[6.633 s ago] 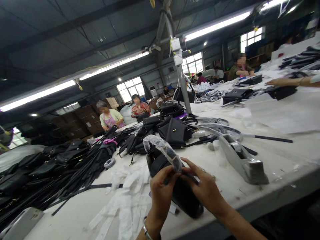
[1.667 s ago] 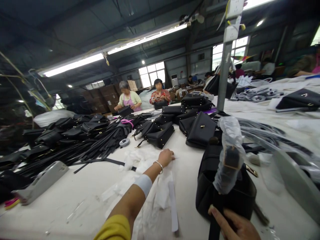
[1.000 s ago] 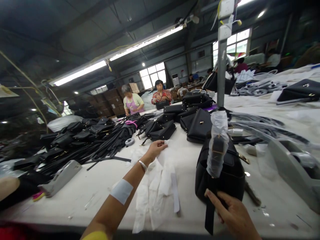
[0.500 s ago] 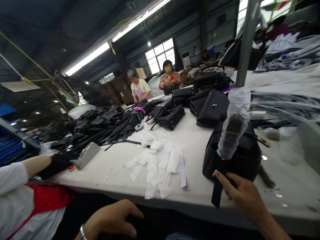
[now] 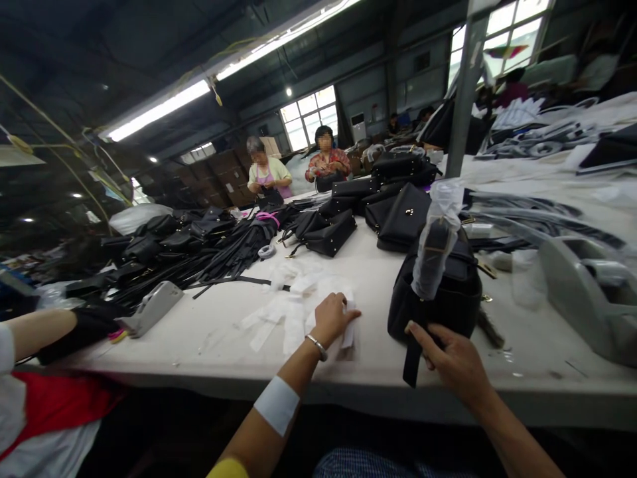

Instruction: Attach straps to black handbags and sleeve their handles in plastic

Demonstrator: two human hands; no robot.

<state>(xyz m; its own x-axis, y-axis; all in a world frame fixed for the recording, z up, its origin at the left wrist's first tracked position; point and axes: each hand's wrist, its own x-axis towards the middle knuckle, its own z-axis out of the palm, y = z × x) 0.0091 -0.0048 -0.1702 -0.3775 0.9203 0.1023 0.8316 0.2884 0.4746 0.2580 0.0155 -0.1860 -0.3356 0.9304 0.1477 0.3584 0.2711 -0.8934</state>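
Observation:
My right hand (image 5: 450, 355) grips the front lower edge of a black handbag (image 5: 460, 295), near a short black strap (image 5: 412, 362) that hangs over the table's front. Clear-wrapped plastic covers the bag's upright handle (image 5: 432, 249). My left hand (image 5: 331, 318), with a silver bangle, reaches onto a loose pile of white paper strips (image 5: 269, 318). Its thumb stands apart from the index finger; the other fingertips are partly hidden. A white patch (image 5: 277, 405) sits on my left forearm.
Black bags (image 5: 331, 232) and a heap of black straps (image 5: 233, 249) cover the far table. Grey tape dispensers stand at left (image 5: 152, 309) and right (image 5: 582, 285). A metal post (image 5: 460, 113) rises behind the handbag. A neighbour's arm (image 5: 42, 332) is at left; two people work opposite.
My left hand has moved from below the table edge up and forward onto the paper strips. My right hand keeps hold of the handbag. The view has shifted slightly to the right.

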